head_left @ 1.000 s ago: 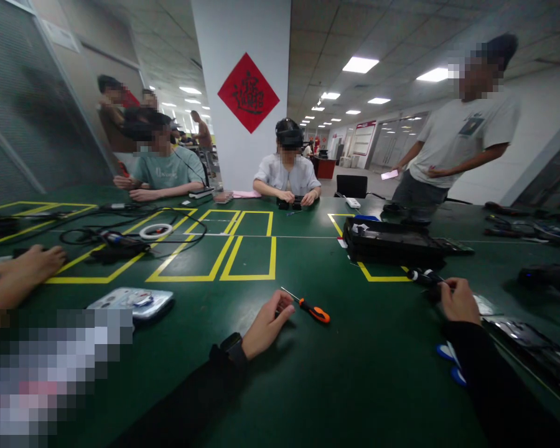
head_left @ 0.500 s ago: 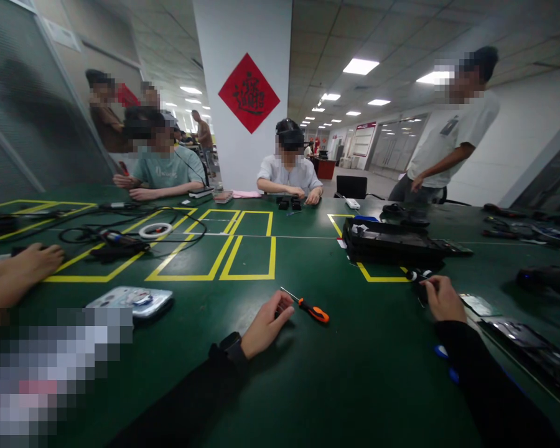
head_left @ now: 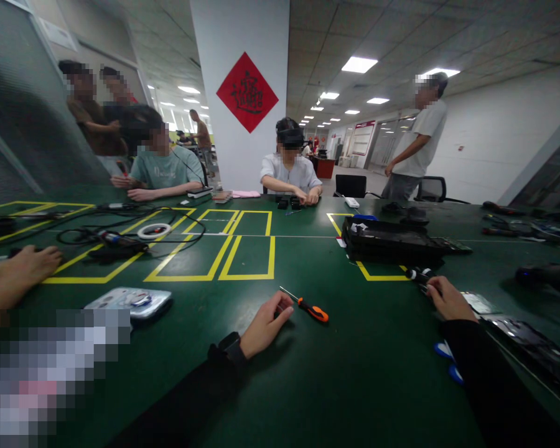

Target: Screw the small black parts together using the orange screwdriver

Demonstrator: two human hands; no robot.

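Observation:
My left hand (head_left: 267,322) rests on the green table with its fingers loosely curled, thumb apart, and nothing visible in them. Just beyond its fingertips lies a screwdriver (head_left: 313,310) with an orange and black handle, its thin shaft pointing away to the left. My right hand (head_left: 450,300) is at the right, its fingers pinched together at a small dark item with black-and-white rounded parts (head_left: 419,275). What exactly the fingertips grip is too small to make out. Blue round pieces (head_left: 455,373) lie beside my right sleeve.
A black casing (head_left: 387,239) stands beyond my right hand, and a dark flat device (head_left: 536,348) lies to its right. At the left are a phone (head_left: 154,303), coiled black cables (head_left: 116,239), a white ring (head_left: 154,231) and another person's hand (head_left: 28,270). Yellow tape (head_left: 247,277) marks the table.
My right hand has shifted slightly right at the small dark item. The left hand and screwdriver stay put. The standing person at the right has moved left.

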